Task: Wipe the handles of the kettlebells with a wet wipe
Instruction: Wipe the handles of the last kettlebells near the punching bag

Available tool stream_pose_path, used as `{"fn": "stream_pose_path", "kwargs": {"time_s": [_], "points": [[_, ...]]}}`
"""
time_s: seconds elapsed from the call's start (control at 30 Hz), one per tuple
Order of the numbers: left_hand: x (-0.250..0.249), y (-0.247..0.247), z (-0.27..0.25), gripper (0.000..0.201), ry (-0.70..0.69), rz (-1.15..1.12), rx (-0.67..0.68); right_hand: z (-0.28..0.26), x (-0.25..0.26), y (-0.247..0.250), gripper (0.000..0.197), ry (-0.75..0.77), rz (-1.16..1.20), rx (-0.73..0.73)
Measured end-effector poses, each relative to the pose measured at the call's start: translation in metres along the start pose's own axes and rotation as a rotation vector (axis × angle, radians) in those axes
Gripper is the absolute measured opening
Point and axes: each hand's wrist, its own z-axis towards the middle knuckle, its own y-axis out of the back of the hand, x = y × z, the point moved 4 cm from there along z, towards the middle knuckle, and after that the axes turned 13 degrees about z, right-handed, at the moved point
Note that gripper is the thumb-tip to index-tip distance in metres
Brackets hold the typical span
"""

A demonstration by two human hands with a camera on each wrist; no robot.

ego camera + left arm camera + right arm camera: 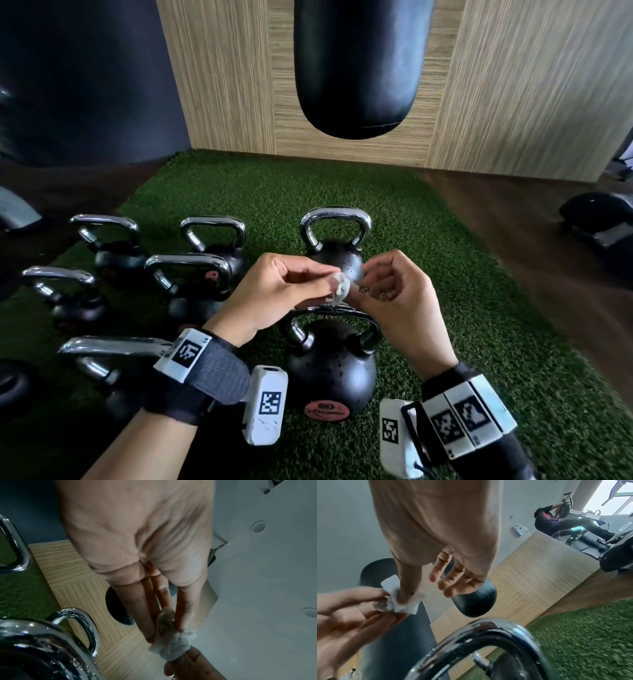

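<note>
Both hands at frame centre, left hand and right hand together, each pinching a crumpled wet wipe. Directly below, a black kettlebell on green turf.

seven kettlebells stand on the green turf: five in a cluster on the left and two in a line at the centre. one punching bag hangs above. one crumpled wet wipe. two hands, each with a banded wrist.
</note>
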Motion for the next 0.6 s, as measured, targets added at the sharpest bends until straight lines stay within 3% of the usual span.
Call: {"fn": "stream_pose_path", "kwargs": {"time_s": [0.13,0.23,0.3,0.37,0.5,0.6], "points": [[0.005,0.007,-0.001,0.018,-0.025,0.25,-0.262,-0.009,-0.036,0.017,0.042,-0.037,-0.136,-0.073],[0.009,0.002,-0.005,0.009,-0.118,0.377,-0.435,-0.024,-0.091,0.04,0.05,-0.341,-0.114,-0.237],[0.008,-0.011,-0.006,0.015,-0.174,0.474,-0.411,-0.034,-0.127,0.033,0.056,-0.562,0.019,-0.11],[0.008,-0.021,-0.006,0.014,-0.165,0.547,-0.322,-0.042,-0.154,0.017,0.052,-0.63,0.144,0.021],[0.004,-0.03,-0.003,0.024,-0.171,0.719,-0.226,-0.05,-0.18,0.0,0.024,-0.487,0.107,-0.086],[0.0,-0.038,-0.002,0.026,-0.209,0.811,-0.177,-0.056,-0.191,-0.002,0.028,-0.468,0.09,-0.148]]}}
